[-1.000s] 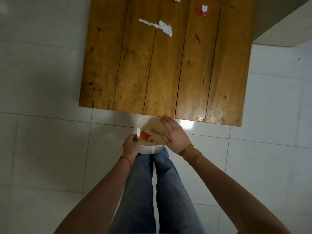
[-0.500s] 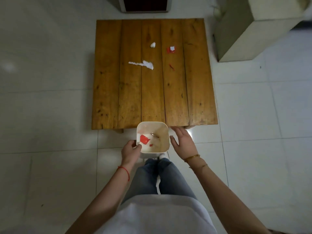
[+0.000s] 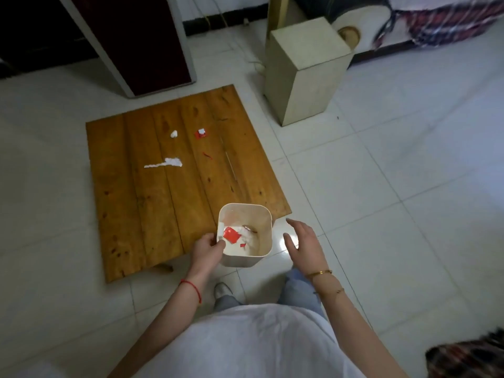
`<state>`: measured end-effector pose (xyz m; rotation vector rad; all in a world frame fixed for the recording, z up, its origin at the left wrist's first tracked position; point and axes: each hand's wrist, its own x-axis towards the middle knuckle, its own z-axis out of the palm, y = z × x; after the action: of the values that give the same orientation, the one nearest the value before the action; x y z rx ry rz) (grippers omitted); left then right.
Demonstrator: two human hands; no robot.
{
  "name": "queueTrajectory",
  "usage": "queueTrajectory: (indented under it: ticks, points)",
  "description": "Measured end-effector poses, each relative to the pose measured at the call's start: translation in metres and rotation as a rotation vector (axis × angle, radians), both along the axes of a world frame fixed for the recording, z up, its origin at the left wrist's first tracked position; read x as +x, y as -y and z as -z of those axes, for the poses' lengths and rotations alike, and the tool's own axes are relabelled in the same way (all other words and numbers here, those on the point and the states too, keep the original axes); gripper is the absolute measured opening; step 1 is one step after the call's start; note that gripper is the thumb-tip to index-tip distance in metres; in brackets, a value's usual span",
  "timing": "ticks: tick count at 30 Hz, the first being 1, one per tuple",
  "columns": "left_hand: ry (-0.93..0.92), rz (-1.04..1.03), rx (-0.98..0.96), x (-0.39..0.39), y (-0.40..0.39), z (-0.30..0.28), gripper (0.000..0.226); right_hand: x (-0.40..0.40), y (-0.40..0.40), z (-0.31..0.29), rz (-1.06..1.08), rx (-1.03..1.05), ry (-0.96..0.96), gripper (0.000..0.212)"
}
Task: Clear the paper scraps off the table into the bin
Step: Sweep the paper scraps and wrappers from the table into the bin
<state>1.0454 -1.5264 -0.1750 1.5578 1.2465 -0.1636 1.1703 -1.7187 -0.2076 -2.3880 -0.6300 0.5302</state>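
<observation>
A low wooden table (image 3: 152,203) carries a long white paper strip (image 3: 165,162), a small white crumple (image 3: 174,133), a red-and-white scrap (image 3: 201,133) and a thin red sliver (image 3: 207,155). A white square bin (image 3: 264,241) hangs at the table's near right corner, with red and white scraps (image 3: 231,234) inside. My left hand (image 3: 207,248) grips the bin's left rim. To the right of the bin, my right hand (image 3: 302,241) hovers with fingers spread, apart from it and empty.
A beige box-shaped stand (image 3: 305,69) sits on the floor right of the table. A dark red cabinet (image 3: 152,42) stands behind the table. Patterned fabric (image 3: 447,20) lies at the top right. White tiled floor (image 3: 395,186) surrounds everything.
My right hand has come out of the bin and moved off to its right. The view has pulled back and up, and the bin has risen with my left hand.
</observation>
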Motion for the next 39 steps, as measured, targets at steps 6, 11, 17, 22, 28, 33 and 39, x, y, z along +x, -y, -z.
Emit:
queueTrajectory:
  ticks: [6, 11, 17, 22, 28, 33, 39]
  points:
    - [0.032, 0.019, -0.006, 0.097, 0.052, -0.012, 0.034, 0.090, 0.066, -0.014, 0.064, 0.007, 0.015, 0.040]
    - [0.070, -0.065, -0.087, 0.176, 0.108, -0.016, 0.028, 0.184, 0.122, -0.031, 0.012, -0.013, 0.044, 0.040]
    - [0.136, -0.189, -0.135, 0.256, 0.157, -0.023, 0.016, 0.279, 0.160, -0.043, -0.030, -0.008, 0.089, 0.039]
    - [0.113, -0.257, -0.126, 0.305, 0.158, -0.026, 0.019, 0.331, 0.157, -0.040, -0.083, 0.006, 0.085, 0.039]
    - [0.082, -0.357, -0.074, 0.363, 0.134, -0.021, 0.020, 0.398, 0.117, -0.031, -0.185, 0.023, 0.059, 0.038]
    - [0.060, -0.417, -0.048, 0.417, 0.097, -0.012, 0.019, 0.472, 0.055, -0.025, -0.301, 0.026, 0.050, 0.038]
    - [-0.012, -0.442, -0.011, 0.475, 0.042, -0.014, 0.025, 0.561, -0.039, -0.030, -0.470, 0.016, 0.066, 0.039]
